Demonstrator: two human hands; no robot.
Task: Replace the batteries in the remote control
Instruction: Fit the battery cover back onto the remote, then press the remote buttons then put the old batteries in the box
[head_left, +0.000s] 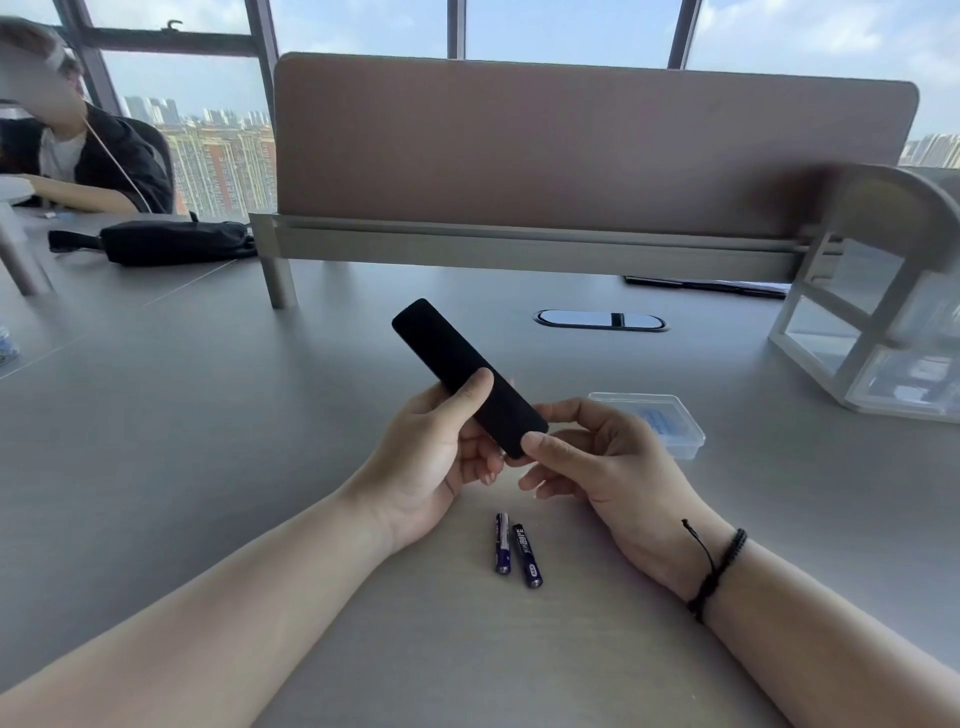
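Note:
A slim black remote control (447, 353) is held above the grey desk (208, 441), its plain back side up and its far end pointing away to the left. My left hand (436, 457) grips its middle, thumb on top. My right hand (602, 457) pinches its near end between thumb and fingers. Two blue batteries (517, 553) lie side by side on the desk just below my hands, touching neither hand.
A clear plastic box (670, 421) with blue contents sits right of my right hand. A white shelf unit (872, 322) stands far right, a partition panel (571, 145) behind. A black pouch (171, 241) and a seated person (78, 156) are at far left.

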